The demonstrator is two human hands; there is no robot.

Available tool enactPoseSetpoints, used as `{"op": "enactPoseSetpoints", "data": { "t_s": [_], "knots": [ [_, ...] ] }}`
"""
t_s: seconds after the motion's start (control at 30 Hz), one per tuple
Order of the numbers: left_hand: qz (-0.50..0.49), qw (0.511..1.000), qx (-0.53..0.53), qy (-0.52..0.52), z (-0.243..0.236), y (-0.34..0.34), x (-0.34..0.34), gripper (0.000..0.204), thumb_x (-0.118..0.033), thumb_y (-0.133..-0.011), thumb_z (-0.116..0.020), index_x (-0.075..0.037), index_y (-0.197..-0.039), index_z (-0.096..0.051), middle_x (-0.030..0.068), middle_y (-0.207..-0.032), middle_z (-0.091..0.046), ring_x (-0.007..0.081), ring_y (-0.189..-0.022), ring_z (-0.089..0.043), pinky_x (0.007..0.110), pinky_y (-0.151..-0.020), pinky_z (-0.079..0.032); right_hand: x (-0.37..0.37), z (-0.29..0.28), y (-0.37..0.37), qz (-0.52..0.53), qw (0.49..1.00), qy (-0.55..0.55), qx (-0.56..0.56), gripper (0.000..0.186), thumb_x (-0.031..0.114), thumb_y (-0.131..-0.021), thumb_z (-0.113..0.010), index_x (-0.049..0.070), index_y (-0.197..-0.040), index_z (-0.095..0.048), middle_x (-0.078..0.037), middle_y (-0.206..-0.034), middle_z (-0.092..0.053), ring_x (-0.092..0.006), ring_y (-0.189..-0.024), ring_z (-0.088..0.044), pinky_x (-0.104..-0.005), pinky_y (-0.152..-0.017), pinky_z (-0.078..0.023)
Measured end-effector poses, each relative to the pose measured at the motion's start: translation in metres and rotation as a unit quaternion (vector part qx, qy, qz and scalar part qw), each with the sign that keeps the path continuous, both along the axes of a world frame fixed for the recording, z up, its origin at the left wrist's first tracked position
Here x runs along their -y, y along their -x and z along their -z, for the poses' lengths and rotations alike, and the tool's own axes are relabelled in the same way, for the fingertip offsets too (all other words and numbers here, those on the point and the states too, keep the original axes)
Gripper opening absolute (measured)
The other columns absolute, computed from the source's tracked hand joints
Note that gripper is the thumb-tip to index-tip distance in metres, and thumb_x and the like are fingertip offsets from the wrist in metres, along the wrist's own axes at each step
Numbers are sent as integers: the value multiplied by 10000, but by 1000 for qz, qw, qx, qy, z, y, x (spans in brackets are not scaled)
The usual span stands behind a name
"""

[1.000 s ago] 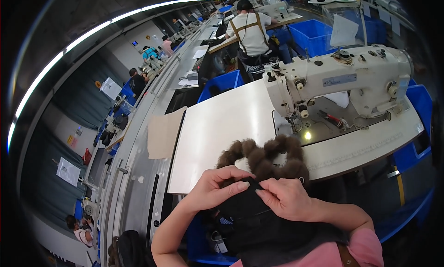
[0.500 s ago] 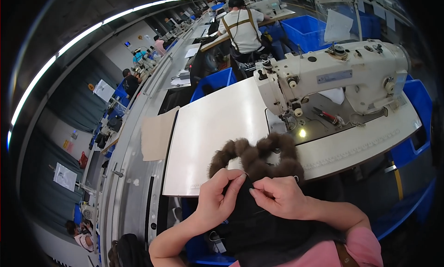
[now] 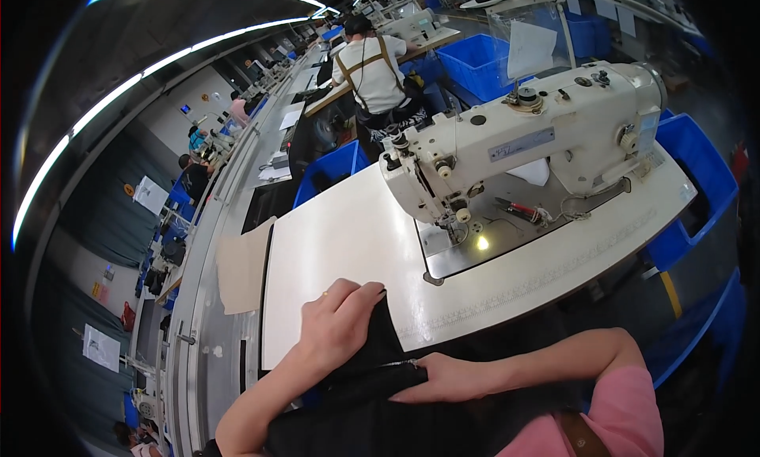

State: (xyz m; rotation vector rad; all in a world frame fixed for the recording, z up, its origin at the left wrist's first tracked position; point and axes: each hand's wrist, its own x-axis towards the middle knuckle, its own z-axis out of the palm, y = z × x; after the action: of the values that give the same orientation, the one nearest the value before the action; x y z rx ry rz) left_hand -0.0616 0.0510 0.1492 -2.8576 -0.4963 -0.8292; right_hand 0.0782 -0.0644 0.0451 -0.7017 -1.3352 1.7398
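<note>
My left hand, fingers closed, pinches the upper edge of a black fabric piece at the front of the white table. My right hand is lower and to the right, gripping the same fabric beside a metal zipper; some of its fingertips are hidden in the cloth. A white sewing machine stands beyond my hands, with red-handled snips on its metal bed.
A beige sheet lies at the table's left beside a long metal rail. Blue bins are at the right and behind the table. A person in white sits at the station ahead; others work along the left.
The brown furry trim has gone out of sight. My left hand has moved left and up with the cloth, my right hand down to the zipper. The view has shifted.
</note>
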Motion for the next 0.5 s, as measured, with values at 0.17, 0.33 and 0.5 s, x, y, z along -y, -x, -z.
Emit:
{"op": "enactPoseSetpoints", "data": {
  "t_s": [0.17,0.33,0.5],
  "knots": [
    [63,975,9,213,69,-54,-54,108,-72,-866,-677,-68,-974,-682,79,-834,-602,251,-643,-616,330,-563,-501,-4,-7,-33,79,972,214,-63,435,345,-892,-706,-22,-1118,-647,-51,-1013,-679,-102,-924,-609,-249,-798,-495],
    [68,946,34,315,121,-85,-85,108,-69,-863,-685,-58,-970,-696,92,-849,-605,258,-688,-610,335,-616,-498,-25,-24,-82,118,939,307,103,606,535,-958,-534,-51,-1039,-664,-44,-907,-660,-105,-845,-585,-260,-757,-482],
    [15,965,27,259,159,-94,-100,100,-115,-857,-699,-100,-955,-704,85,-694,-621,294,-635,-605,379,-578,-490,-43,36,-117,188,953,-13,237,527,409,-1041,-355,-32,-965,-632,-209,-822,-658,-351,-821,-630,-400,-767,-478]
  ]
}}
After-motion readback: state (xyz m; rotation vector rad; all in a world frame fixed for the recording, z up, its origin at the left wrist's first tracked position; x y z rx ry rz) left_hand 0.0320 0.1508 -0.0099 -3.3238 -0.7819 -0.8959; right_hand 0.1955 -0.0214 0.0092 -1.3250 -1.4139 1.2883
